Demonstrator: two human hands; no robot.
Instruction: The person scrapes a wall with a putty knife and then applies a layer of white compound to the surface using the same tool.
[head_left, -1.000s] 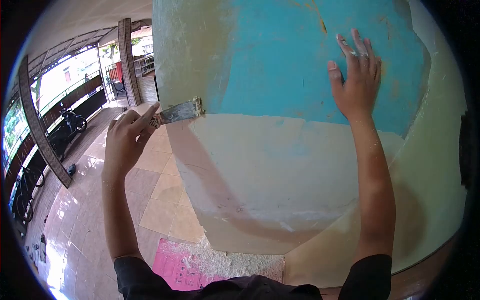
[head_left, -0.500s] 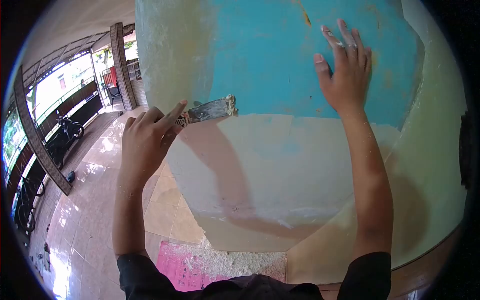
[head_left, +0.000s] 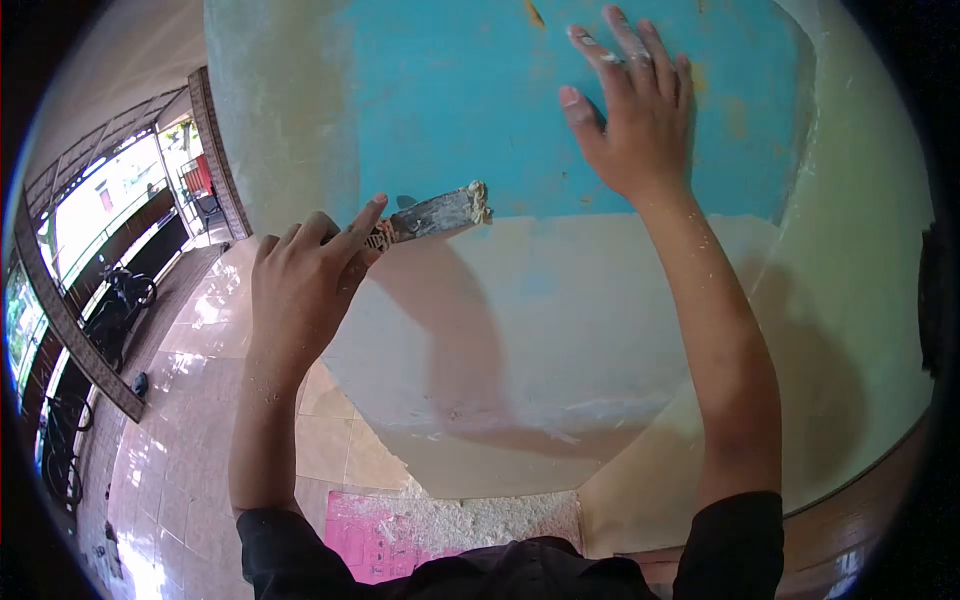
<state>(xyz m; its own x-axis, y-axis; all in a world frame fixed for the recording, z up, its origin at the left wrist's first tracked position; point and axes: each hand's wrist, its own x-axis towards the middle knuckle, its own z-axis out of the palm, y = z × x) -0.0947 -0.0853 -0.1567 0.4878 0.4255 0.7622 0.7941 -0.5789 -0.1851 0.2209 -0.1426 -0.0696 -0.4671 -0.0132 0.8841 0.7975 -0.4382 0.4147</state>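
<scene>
My left hand (head_left: 312,275) is closed round the handle of a scraper (head_left: 435,216), its index finger laid along the tool. Crumbly whitish paint scrapings cling to the blade's far edge, which rests at or close to the border between the blue paint (head_left: 460,120) and the pale scraped area (head_left: 580,300) of the wall. My right hand (head_left: 640,120) lies flat on the blue part with its fingers spread, holding nothing. White residue marks some of its fingers.
A pink sheet (head_left: 365,535) strewn with pale scrapings (head_left: 490,520) lies on the tiled floor (head_left: 190,430) at the wall's foot. A pillar (head_left: 218,150), a motorcycle (head_left: 120,300) and a bicycle (head_left: 62,450) stand off to the left.
The view has shifted, so the blue area and my right hand appear further left. The scraper has moved slightly right along the wall in my left hand's grip.
</scene>
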